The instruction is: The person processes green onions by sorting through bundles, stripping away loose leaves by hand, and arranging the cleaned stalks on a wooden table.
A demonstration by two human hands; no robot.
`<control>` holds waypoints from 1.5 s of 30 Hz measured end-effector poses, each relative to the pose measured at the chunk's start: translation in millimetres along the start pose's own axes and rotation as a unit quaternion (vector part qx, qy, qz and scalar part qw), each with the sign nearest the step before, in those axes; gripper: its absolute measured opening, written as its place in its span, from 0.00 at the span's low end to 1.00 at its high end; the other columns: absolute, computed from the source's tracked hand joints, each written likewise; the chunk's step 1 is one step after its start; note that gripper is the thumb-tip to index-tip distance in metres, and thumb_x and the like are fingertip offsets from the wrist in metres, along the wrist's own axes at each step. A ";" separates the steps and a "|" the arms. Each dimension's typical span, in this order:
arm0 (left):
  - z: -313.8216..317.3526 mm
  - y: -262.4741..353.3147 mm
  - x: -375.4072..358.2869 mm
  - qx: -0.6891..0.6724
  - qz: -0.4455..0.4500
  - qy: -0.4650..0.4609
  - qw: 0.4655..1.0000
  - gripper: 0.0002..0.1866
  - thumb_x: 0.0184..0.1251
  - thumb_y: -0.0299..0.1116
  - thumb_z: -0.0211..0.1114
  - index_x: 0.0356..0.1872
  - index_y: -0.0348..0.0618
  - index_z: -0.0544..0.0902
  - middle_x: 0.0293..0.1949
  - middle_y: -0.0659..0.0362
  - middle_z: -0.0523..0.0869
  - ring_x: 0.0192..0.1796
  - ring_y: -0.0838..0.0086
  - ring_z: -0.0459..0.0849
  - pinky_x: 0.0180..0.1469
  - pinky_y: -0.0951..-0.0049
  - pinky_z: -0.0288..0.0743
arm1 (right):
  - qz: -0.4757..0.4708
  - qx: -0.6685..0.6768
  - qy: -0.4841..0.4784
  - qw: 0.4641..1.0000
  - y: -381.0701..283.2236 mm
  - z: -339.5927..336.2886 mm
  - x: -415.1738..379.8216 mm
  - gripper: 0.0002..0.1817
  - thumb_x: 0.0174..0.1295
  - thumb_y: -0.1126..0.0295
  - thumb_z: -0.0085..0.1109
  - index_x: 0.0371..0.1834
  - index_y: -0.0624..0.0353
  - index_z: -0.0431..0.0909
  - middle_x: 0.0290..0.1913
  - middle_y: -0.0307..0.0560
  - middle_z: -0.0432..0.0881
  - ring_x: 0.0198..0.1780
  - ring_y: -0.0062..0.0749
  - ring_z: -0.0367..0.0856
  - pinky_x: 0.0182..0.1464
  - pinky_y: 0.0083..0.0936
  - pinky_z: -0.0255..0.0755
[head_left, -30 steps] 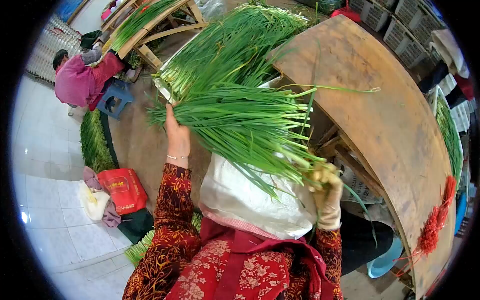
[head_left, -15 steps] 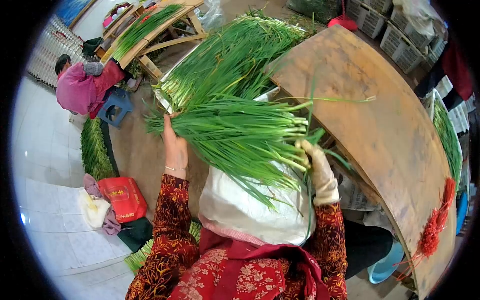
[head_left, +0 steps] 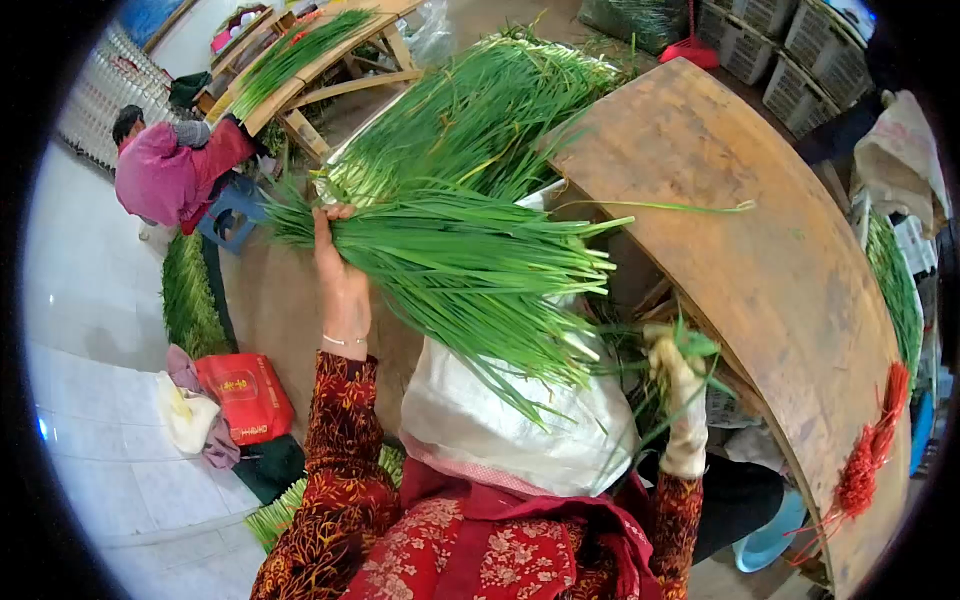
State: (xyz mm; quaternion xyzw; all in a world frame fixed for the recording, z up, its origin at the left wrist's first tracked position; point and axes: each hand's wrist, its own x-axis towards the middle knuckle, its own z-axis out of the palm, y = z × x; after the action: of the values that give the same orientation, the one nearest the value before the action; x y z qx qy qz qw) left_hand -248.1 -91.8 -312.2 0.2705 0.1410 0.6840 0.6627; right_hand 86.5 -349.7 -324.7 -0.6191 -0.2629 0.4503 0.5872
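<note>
A fanned bunch of garlic chives lies across in front of me, its pale stem ends to the right. My left hand, bare with a thin bracelet, grips it near the leafy end. My right hand wears a pale glove and is closed on a few loose chive leaves, apart from the bunch and close to the wooden table's edge. A white plastic sheet covers my lap beneath the bunch. Beyond it is a big heap of chives in a white container.
A curved-looking wooden table stands to the right, with red ties at its near end. A seated person works at the upper left near another wooden table. A red bag lies at left; a blue basin sits lower right.
My right hand has moved down and right, away from the stem ends, with loose leaves in it. My left hand and the bunch have shifted slightly left.
</note>
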 end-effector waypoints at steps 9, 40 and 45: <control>119.5 7.3 -32.5 0.114 0.034 -0.060 0.991 0.07 0.69 0.38 0.51 0.37 0.49 0.67 0.31 0.68 0.69 0.37 0.80 0.71 0.57 0.53 0.67 | 0.009 -0.161 -0.110 0.981 27.0 76.3 111.4 0.19 0.53 0.55 0.62 0.42 0.56 0.80 0.25 0.41 0.81 0.26 0.23 0.76 0.32 0.20 0.68; 300.5 66.9 69.3 0.118 -0.016 -0.381 0.917 0.09 0.64 0.35 0.57 0.28 0.47 0.67 0.26 0.67 0.69 0.34 0.80 0.72 0.61 0.54 0.62 | -0.012 -0.486 -0.134 0.864 -66.7 -39.8 16.1 0.21 0.58 0.52 0.52 0.48 0.54 0.76 0.43 0.53 0.80 0.45 0.43 0.79 0.47 0.32 0.71; 341.9 57.0 105.1 0.090 -0.072 -0.502 0.857 0.09 0.65 0.36 0.56 0.28 0.49 0.68 0.27 0.69 0.69 0.35 0.81 0.73 0.61 0.51 0.63 | -0.189 -0.518 0.088 0.830 -73.0 -48.0 134.6 0.19 0.55 0.54 0.55 0.46 0.53 0.75 0.42 0.54 0.80 0.43 0.45 0.79 0.44 0.36 0.71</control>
State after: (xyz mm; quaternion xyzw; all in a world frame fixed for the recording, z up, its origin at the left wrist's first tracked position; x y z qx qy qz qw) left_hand -102.4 -49.8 16.8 0.6247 -0.1303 0.3900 0.6639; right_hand 204.4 -245.7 -292.4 -0.8080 -0.5164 0.0720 0.2743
